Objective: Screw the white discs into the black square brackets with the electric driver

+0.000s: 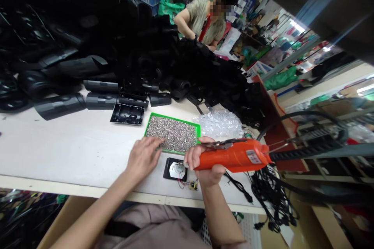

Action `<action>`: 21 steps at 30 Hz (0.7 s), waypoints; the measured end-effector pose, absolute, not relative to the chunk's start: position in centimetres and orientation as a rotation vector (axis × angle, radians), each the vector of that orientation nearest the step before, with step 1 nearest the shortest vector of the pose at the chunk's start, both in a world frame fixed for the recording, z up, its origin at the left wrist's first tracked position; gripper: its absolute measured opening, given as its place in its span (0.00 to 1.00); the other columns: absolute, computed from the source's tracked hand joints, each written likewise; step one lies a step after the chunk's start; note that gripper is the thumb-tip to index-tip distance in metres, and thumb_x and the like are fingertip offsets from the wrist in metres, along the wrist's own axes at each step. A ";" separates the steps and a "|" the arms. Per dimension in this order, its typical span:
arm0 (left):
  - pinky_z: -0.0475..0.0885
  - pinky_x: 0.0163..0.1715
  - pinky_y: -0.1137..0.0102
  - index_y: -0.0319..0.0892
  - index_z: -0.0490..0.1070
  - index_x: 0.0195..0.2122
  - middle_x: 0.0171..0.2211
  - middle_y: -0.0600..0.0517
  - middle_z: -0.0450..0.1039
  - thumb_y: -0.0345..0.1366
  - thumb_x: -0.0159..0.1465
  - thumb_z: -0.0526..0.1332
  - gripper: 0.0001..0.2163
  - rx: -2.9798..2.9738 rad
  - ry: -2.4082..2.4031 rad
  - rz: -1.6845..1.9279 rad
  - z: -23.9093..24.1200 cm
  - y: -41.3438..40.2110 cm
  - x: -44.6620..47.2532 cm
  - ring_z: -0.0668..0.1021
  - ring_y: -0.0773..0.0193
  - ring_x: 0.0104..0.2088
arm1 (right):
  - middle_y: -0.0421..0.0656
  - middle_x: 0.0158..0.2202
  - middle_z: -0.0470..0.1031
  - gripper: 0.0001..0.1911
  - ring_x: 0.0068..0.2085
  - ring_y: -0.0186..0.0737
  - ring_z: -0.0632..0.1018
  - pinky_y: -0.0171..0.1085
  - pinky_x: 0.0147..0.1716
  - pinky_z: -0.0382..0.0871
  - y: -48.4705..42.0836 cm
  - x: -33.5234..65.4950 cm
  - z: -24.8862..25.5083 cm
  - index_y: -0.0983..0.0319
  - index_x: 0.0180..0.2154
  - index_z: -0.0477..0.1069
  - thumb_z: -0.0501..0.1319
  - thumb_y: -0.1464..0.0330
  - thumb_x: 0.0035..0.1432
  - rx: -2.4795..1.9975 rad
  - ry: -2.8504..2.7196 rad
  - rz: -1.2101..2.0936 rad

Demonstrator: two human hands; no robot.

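Observation:
My right hand (204,163) is wrapped around an orange electric screwdriver (233,156), lying almost level with its tip to the left. The tip is over a black square part with a white plate (177,169) on the table, and I cannot tell whether it touches. Thin wires run from that part to a small circuit board (193,185). My left hand (143,157) rests at the near left corner of a green tray (149,118) full of small metal screws (172,132). Its fingers are stretched out, the index fingertip at the screws and the thumb apart.
Black plastic housings (101,100) are heaped along the back of the white table (73,151). Clear plastic bags (219,122) lie right of the tray. Black power cords (271,198) hang off the right edge. A coiled cable (309,149) trails from the screwdriver. Two people (201,19) sit behind the heap.

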State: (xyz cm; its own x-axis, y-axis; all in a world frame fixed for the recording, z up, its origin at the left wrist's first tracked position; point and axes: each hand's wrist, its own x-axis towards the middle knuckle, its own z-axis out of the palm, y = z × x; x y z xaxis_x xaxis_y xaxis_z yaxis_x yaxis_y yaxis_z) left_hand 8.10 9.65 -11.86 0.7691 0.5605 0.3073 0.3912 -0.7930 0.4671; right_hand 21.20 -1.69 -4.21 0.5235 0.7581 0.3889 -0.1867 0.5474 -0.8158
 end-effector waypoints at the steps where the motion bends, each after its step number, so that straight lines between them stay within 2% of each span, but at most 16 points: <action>1: 0.66 0.38 0.62 0.44 0.70 0.52 0.42 0.47 0.76 0.35 0.67 0.53 0.14 2.647 0.781 0.561 -11.6 10.9 8.8 0.74 0.55 0.42 | 0.32 0.17 0.62 0.29 0.15 0.32 0.62 0.35 0.19 0.65 -1.7 21.3 -4.5 0.58 0.44 0.68 0.62 0.44 0.50 -0.794 -0.836 0.659; 5: 0.63 0.41 0.59 0.41 0.75 0.42 0.40 0.44 0.77 0.39 0.64 0.59 0.10 2.774 0.812 0.342 -11.3 14.4 12.4 0.73 0.51 0.42 | 0.33 0.19 0.64 0.28 0.18 0.33 0.65 0.38 0.25 0.69 -1.8 21.4 -6.8 0.58 0.47 0.67 0.65 0.48 0.50 -0.856 -0.861 0.768; 9: 0.62 0.41 0.60 0.42 0.77 0.33 0.35 0.47 0.78 0.39 0.62 0.61 0.08 2.749 0.782 0.327 -11.9 14.9 14.1 0.74 0.52 0.41 | 0.33 0.19 0.64 0.28 0.19 0.33 0.65 0.39 0.26 0.70 -2.1 21.3 -8.4 0.58 0.46 0.67 0.65 0.48 0.49 -0.908 -0.854 0.775; 11: 0.62 0.41 0.60 0.43 0.78 0.34 0.36 0.47 0.78 0.39 0.64 0.58 0.10 2.733 0.796 0.346 -12.2 14.6 14.0 0.74 0.52 0.41 | 0.33 0.19 0.64 0.30 0.19 0.33 0.65 0.38 0.25 0.69 -2.2 21.3 -8.7 0.58 0.47 0.67 0.65 0.46 0.49 -0.936 -0.855 0.769; 16: 0.62 0.39 0.58 0.44 0.78 0.43 0.42 0.47 0.78 0.36 0.67 0.54 0.13 2.712 0.847 0.462 -12.5 14.2 13.6 0.73 0.52 0.40 | 0.34 0.19 0.64 0.32 0.19 0.35 0.65 0.39 0.24 0.68 -2.6 21.3 -9.3 0.58 0.47 0.67 0.64 0.45 0.48 -0.994 -0.886 0.788; 21: 0.64 0.36 0.61 0.43 0.78 0.41 0.40 0.48 0.79 0.35 0.65 0.56 0.10 2.683 0.830 0.866 -11.7 12.9 11.9 0.75 0.55 0.38 | 0.35 0.19 0.66 0.33 0.20 0.37 0.67 0.41 0.27 0.69 -2.9 21.2 -9.8 0.58 0.47 0.67 0.65 0.44 0.45 -1.112 -0.909 0.801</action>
